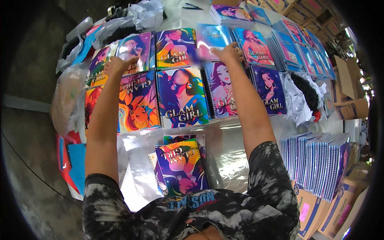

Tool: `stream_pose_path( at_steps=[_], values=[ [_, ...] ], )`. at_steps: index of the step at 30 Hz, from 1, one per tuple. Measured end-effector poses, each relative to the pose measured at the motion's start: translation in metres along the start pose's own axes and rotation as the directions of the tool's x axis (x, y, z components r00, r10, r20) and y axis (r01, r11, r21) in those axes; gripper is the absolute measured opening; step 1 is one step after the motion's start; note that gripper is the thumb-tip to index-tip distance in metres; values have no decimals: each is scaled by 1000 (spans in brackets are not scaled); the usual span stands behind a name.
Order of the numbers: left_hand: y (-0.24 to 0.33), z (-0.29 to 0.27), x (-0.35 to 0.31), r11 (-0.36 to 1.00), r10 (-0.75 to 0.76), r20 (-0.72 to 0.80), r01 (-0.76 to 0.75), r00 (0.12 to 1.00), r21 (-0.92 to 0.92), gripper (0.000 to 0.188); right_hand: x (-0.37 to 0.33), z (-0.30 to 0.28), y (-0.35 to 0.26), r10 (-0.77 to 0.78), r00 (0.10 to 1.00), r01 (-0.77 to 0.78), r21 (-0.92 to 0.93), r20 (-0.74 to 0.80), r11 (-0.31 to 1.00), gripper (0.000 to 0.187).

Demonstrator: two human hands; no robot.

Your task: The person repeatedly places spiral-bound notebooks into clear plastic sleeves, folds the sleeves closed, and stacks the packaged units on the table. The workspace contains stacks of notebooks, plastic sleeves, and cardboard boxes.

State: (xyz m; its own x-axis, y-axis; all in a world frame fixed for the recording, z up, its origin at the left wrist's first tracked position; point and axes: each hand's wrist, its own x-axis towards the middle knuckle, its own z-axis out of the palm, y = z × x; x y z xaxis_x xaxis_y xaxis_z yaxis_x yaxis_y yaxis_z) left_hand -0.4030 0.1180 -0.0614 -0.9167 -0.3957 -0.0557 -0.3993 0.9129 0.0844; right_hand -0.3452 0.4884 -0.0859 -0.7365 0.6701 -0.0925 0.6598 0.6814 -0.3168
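Rows of spiral notebooks with bright illustrated covers lie in front of me. My left hand is open, its thumb and fingers spread over a notebook with a pink and purple cover in the far row. Its fingertips reach toward the green and yellow notebook to the left. My right hand is open too, thumb on the lower right of a glossy pale blue and pink notebook, fingers toward the blue notebook beside it. Whether either hand presses on the covers, I cannot tell.
Nearest my body is a small stack of notebooks on the plastic-covered table. A long row of notebooks stands on cartons at the right. Crumpled wrapping and a plastic bag flank the layout.
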Motion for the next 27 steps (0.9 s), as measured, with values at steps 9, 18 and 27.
stream_pose_path(
  at_steps=[9,18,27],
  values=[
    [-47,-77,-171,329,261,-578,-634,773,-700,25,43,-41,51,-381,733,555,172,-563,814,30],
    [-197,31,-421,879,202,35,-165,979,-446,40,-215,-94,82,-748,517,743,652,-417,150,22],
    [-149,22,-405,615,726,-92,-703,682,-357,43,-237,-13,127,-990,-103,969,216,-100,-123,31]
  ],
)
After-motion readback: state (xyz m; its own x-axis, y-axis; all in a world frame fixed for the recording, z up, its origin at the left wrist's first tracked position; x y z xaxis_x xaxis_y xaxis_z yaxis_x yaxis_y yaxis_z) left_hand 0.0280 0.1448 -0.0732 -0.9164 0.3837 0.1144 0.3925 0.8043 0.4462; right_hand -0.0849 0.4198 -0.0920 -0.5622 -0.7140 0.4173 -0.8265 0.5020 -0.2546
